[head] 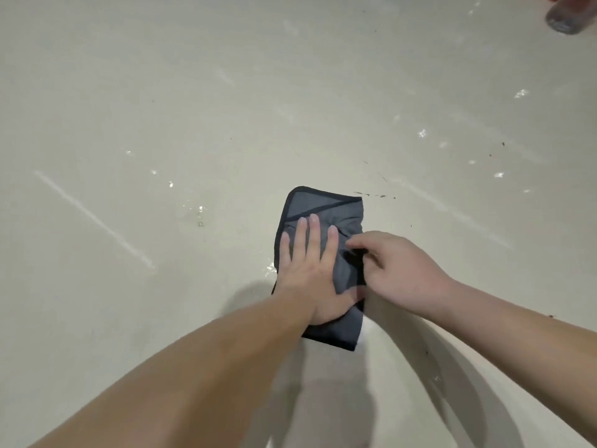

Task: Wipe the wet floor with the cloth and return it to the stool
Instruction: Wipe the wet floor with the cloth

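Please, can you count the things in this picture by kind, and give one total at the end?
Hands: 2, left hand flat on the cloth, right hand pinching its edge
Cloth, dark grey: 1
Clear bottle, partly cut off at the top right corner: 1
Total: 4

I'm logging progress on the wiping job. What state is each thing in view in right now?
cloth: folded, flat on the floor, held by both hands
floor: wet droplets scattered left and right of the cloth
left hand: open, palm flat, pressing on the cloth
right hand: fingers pinching the cloth's right edge
bottle: top right corner, blurred, state unclear
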{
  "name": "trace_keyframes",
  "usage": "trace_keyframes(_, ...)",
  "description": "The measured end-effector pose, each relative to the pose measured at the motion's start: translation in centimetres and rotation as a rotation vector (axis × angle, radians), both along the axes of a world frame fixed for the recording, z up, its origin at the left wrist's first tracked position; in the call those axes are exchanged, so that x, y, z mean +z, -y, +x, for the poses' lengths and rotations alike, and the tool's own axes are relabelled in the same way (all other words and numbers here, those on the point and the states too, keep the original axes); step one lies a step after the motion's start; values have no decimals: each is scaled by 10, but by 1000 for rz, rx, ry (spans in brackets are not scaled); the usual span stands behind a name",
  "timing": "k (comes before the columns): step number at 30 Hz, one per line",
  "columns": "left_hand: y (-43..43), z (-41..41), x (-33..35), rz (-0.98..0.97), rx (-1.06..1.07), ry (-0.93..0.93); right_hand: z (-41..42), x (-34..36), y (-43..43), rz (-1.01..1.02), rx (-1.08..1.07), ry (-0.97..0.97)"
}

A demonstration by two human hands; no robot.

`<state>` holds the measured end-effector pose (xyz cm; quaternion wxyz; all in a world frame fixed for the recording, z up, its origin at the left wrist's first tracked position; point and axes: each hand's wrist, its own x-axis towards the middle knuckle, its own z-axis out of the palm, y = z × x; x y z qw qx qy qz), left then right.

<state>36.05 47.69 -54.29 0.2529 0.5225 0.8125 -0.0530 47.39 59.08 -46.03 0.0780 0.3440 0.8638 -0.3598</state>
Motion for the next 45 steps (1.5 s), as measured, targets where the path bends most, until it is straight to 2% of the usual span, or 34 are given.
trace_keyframes(3, 0, -14, -6, 64, -138, -47, -15, 7, 21, 43, 98, 130)
trace_keyframes(6, 4, -39, -15, 150, -275, -104, -38, 5, 29, 88, 92, 226)
trace_keyframes(9, 23, -55, -15, 174, -263, -94, -60, 4, 42, 138, 110, 240)
trace_keyframes(11, 55, -70, -19, 186, -203, -98, -73, 3, 59, 149, 181, 270)
trace_keyframes(15, 119, -112, -18, 181, -70, -87, -104, 6, 97, 232, 430, 449)
trace_keyframes(18, 158, -146, -12, 152, 96, -102, -134, 0, 125, 344, 539, 460)
trace_keyframes(22, 210, -141, -15, 159, 450, -183, -155, -12, 161, 383, 445, 366)
trace_keyframes(24, 231, -115, -18, 176, 528, -179, -156, -19, 176, 339, 344, 288)
trace_keyframes(26, 250, -86, -20, 251, 489, -181, -153, -24, 189, 339, 313, 206)
trace_keyframes(29, 284, -69, -24, 268, 262, -151, -153, -27, 206, 357, 388, 162)
trace_keyframes(31, 305, -90, -21, 241, 80, -122, -160, -28, 214, 360, 440, 164)
trace_keyframes(33, 321, -121, -15, 193, 3, -101, -171, -26, 223, 346, 463, 160)
trace_keyframes(35, 334, -140, -11, 137, 126, -94, -183, -24, 236, 287, 423, 122)
trace_keyframes(37, 349, -143, -9, 98, 369, -123, -193, -24, 249, 230, 383, 91)
trace_keyframes(41, 381, -119, -10, 21, 825, -203, -209, -26, 276, 131, 437, 86)
trace_keyframes(45, 395, -80, -6, 5, 985, -186, -219, -26, 303, 88, 469, 58)
